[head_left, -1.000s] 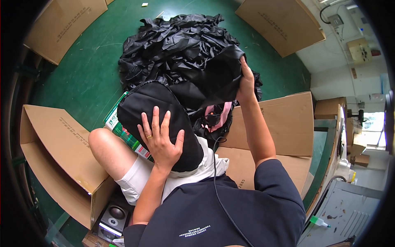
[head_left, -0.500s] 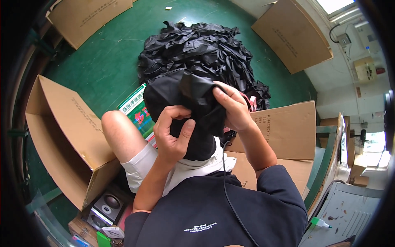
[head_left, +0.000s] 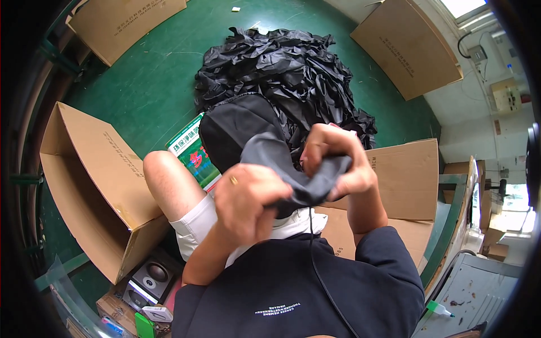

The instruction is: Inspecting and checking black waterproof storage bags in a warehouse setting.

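I hold a piece of thin black fabric (head_left: 268, 155) stretched between both hands over my lap. My left hand (head_left: 246, 198), wearing a ring and blurred by motion, pinches its near left edge. On the other side my right hand (head_left: 345, 160) grips the fabric, thumb below and fingers curled over the top. A larger black cloth (head_left: 239, 125) lies beneath, just beyond my hands. Past it, a big heap of crumpled black fabric pieces (head_left: 276, 70) covers part of the floor.
An open cardboard box (head_left: 84, 186) stands at my left; another carton (head_left: 403, 180) sits at my right. A green and white printed container (head_left: 194, 155) stands beside my bare knee. Further cartons (head_left: 406, 53) are at the back. A small speaker (head_left: 151, 277) is at lower left.
The fabric has come down nearer my body and is now pulled between both hands. My left hand has closed on its edge, and my right hand has moved right and lower.
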Demonstrator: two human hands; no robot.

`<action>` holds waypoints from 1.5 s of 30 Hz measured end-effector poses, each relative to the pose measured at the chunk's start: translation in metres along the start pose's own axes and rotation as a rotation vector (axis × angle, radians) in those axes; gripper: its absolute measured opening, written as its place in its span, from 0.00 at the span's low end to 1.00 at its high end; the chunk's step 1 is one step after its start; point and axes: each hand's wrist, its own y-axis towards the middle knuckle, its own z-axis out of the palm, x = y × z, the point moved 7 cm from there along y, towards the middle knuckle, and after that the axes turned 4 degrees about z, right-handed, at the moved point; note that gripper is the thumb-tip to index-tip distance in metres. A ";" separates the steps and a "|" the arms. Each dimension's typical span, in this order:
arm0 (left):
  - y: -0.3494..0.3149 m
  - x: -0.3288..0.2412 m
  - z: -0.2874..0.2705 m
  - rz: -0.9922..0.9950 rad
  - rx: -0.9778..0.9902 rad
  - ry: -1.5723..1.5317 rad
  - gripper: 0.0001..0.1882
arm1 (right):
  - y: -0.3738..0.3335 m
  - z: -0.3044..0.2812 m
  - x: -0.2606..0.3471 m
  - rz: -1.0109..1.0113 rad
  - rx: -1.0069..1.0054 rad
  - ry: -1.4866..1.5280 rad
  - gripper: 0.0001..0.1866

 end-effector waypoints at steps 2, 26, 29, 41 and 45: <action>0.013 -0.024 0.008 -0.031 0.144 -0.139 0.08 | -0.019 -0.003 0.026 -0.204 -0.068 0.013 0.31; 0.037 -0.049 0.039 -0.125 0.314 -0.140 0.25 | -0.040 0.030 0.067 -0.808 0.074 -0.517 0.18; 0.033 -0.053 0.040 -0.098 0.326 -0.151 0.24 | -0.033 0.042 0.067 -0.680 0.277 -0.386 0.19; 0.031 -0.064 0.030 0.066 0.399 0.373 0.22 | -0.024 0.055 0.037 -0.415 0.426 -0.286 0.28; 0.032 -0.061 0.026 0.073 0.385 0.412 0.23 | -0.019 0.053 0.021 -0.341 0.292 -0.278 0.25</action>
